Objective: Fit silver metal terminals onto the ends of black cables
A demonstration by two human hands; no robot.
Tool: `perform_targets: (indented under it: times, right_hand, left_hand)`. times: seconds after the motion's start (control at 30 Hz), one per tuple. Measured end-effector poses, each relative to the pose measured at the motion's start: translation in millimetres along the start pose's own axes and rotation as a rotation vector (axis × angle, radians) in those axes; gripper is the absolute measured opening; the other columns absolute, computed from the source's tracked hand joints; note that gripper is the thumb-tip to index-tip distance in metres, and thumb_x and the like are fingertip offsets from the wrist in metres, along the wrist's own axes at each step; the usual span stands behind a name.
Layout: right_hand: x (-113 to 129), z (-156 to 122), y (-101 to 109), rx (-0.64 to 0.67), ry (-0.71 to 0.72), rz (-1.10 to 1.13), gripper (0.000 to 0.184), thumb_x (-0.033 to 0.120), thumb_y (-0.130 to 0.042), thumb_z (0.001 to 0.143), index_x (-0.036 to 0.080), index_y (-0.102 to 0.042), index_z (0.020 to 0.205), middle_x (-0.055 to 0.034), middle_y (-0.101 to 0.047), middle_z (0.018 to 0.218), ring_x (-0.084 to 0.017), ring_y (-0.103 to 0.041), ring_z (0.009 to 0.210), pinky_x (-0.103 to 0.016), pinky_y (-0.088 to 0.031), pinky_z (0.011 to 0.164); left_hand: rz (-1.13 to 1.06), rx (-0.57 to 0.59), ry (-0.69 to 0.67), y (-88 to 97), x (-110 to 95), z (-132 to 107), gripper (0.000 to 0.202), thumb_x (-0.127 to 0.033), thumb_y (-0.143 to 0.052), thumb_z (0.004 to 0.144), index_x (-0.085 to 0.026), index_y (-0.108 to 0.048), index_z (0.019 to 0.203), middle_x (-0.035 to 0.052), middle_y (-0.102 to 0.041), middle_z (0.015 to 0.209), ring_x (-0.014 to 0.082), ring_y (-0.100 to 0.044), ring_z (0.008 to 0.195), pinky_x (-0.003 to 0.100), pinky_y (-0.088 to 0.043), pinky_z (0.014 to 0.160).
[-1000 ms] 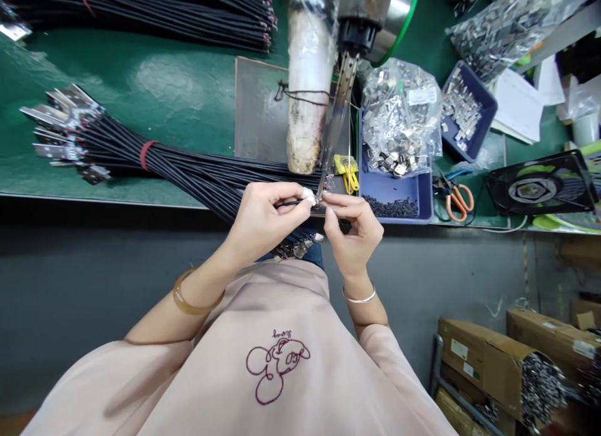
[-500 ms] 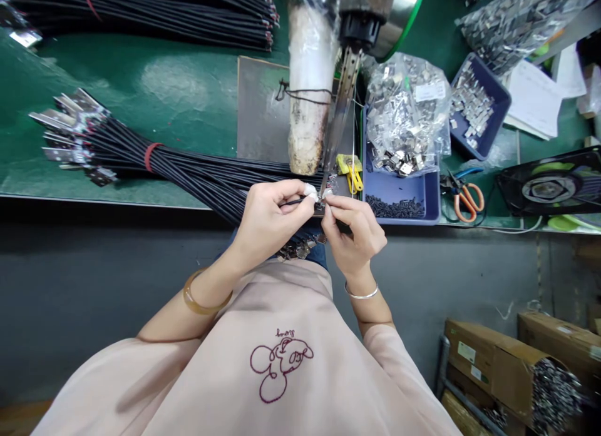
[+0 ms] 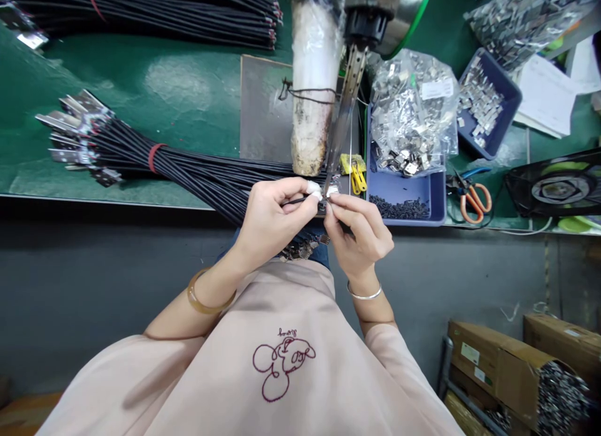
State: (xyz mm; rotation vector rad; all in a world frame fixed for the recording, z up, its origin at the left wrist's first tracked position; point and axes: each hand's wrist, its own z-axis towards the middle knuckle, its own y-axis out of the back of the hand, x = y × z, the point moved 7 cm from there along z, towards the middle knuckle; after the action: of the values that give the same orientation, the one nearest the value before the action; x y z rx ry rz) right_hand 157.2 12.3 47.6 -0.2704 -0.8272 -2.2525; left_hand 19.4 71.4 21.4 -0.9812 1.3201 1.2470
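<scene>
My left hand (image 3: 275, 216) pinches a black cable (image 3: 293, 201), with white covers on its thumb and a fingertip. Opposite it, my right hand (image 3: 359, 229) has thumb and forefinger pressed together at the cable's end, also with a white fingertip cover. Whatever small piece lies between the right fingers is hidden. Just above the fingertips, a perforated metal tube (image 3: 346, 104) with a black collar slants down. Beside it hangs a white, scorched pipe (image 3: 313, 117) wrapped in plastic. A cable bundle (image 3: 206, 167) with a red band and metal connectors lies to the left.
Right of my hands, a blue tray (image 3: 439, 198) holds small black pieces and a bag of metal shells (image 3: 413, 111). Orange-handled pliers (image 3: 475, 201), a smaller blue bin (image 3: 504, 123) and a black fan (image 3: 554, 189) stand farther right. A yellow clip (image 3: 357, 176) lies near the tube.
The view has shifted slightly, so the bench appears a little farther right. Both hands keep their pinch close together under the metal tube, with hardly any other movement.
</scene>
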Motion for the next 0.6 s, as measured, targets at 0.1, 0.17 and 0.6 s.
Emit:
perform_targets:
  times: [0.1, 0.17, 0.6]
  right_hand:
    - [1.7, -0.8, -1.0, 0.025, 0.018, -0.024, 0.025, 0.007, -0.071, 0.085, 0.027, -0.068, 0.100, -0.0010, -0.080, 0.100, -0.015, -0.078, 0.088, -0.027, -0.066, 0.080]
    - [2.7, -1.5, -1.4, 0.035, 0.027, -0.047, 0.023, 0.008, -0.070, 0.085, 0.027, -0.067, 0.098, -0.0009, -0.080, 0.099, -0.015, -0.078, 0.086, -0.027, -0.066, 0.078]
    - [-13.3, 4.1, 0.2, 0.118, -0.283, 0.117, 0.008, 0.016, -0.065, 0.091, 0.024, -0.068, 0.091, -0.0013, -0.078, 0.103, -0.015, -0.076, 0.091, -0.026, -0.064, 0.068]
  left_hand:
    - [0.008, 0.018, 0.008, -1.1, 1.7, -0.1, 0.012, -0.018, -0.062, 0.079, -0.014, -0.069, 0.070, -0.0040, -0.039, 0.055, 0.0055, -0.027, 0.050, 0.021, -0.021, 0.045]
    - [0.016, 0.026, 0.007, -1.4, 2.5, -0.3, 0.012, -0.017, -0.062, 0.079, -0.014, -0.068, 0.069, -0.0046, -0.038, 0.054, 0.0053, -0.026, 0.050, 0.021, -0.021, 0.045]
    - [0.075, 0.064, -0.085, -0.4, -5.3, -5.5, 0.014, -0.018, -0.063, 0.079, -0.014, -0.075, 0.073, -0.0008, -0.061, 0.058, 0.0068, -0.040, 0.050, 0.020, -0.030, 0.047]
